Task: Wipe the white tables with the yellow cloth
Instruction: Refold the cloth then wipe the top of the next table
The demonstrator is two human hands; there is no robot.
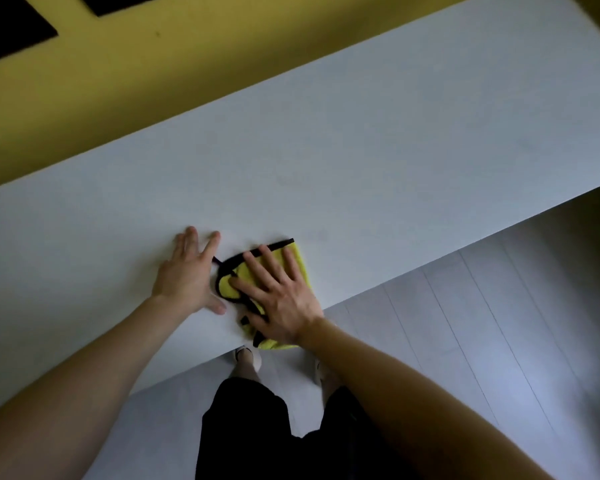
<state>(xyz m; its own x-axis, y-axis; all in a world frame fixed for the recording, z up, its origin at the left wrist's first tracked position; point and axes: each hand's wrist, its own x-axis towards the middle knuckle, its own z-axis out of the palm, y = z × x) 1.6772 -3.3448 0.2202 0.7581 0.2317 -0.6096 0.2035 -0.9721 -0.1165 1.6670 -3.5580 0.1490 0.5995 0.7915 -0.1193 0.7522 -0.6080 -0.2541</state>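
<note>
A long white table [361,150] runs diagonally across the view. A yellow cloth [300,263] with black edging lies crumpled near the table's front edge, partly hanging over it. My right hand [281,296] lies flat on the cloth with its fingers spread and straight, pressing it down. Just left of the cloth, my left hand [187,271] rests flat on the bare tabletop with spread fingers, its thumb close to the cloth's black edge.
Behind the table's far edge is a yellow wall [136,71] with dark panels [11,32] at the top left. Pale plank flooring [482,341] lies below the near edge on the right. My legs and feet [246,358] stand against the table.
</note>
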